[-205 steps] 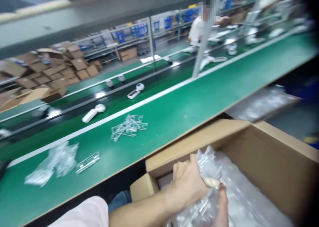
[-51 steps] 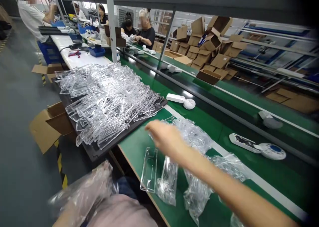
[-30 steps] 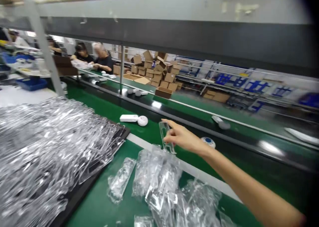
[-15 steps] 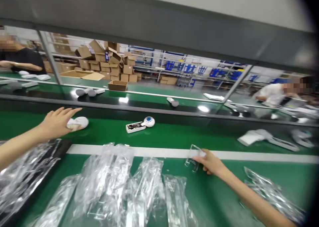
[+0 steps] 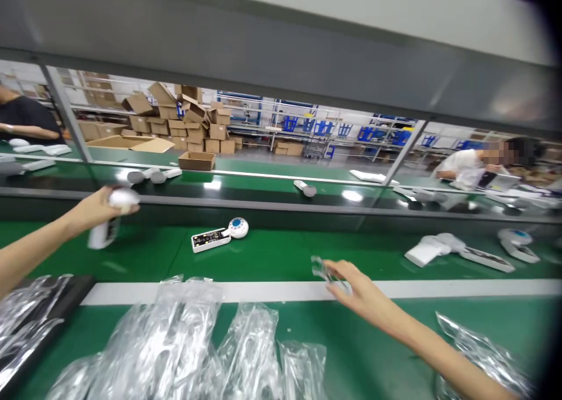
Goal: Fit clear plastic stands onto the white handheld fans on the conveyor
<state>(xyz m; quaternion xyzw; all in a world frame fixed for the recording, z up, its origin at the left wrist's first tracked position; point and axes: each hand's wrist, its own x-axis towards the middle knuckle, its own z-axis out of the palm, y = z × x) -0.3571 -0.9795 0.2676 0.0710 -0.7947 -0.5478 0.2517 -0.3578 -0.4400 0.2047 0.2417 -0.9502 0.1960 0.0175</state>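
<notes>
My left hand (image 5: 94, 208) is closed on the round head of a white handheld device (image 5: 103, 233), whose handle hangs down, blurred, above the green belt. My right hand (image 5: 357, 286) pinches a small clear plastic piece (image 5: 320, 267) over the belt near its white edge strip. Between the hands lies another white handheld device (image 5: 237, 228), with a blue-centred round head and a dark circuit board showing in its handle. Closer to me, clear plastic bags (image 5: 171, 335) are spread over the green bench. More shiny clear plastic pieces (image 5: 483, 353) lie right of my right forearm.
A black tray (image 5: 79, 289) of clear plastic parts sits at lower left. White devices (image 5: 439, 249) lie on the belt at right. Beyond a dark ledge runs a second belt with white devices (image 5: 307, 188). Co-workers sit at far left and right. A grey panel (image 5: 281, 72) hangs overhead.
My left hand has picked the white device up off the belt and raised it. My right hand has moved slightly left with the clear piece. The view has shifted, moving the scene left.
</notes>
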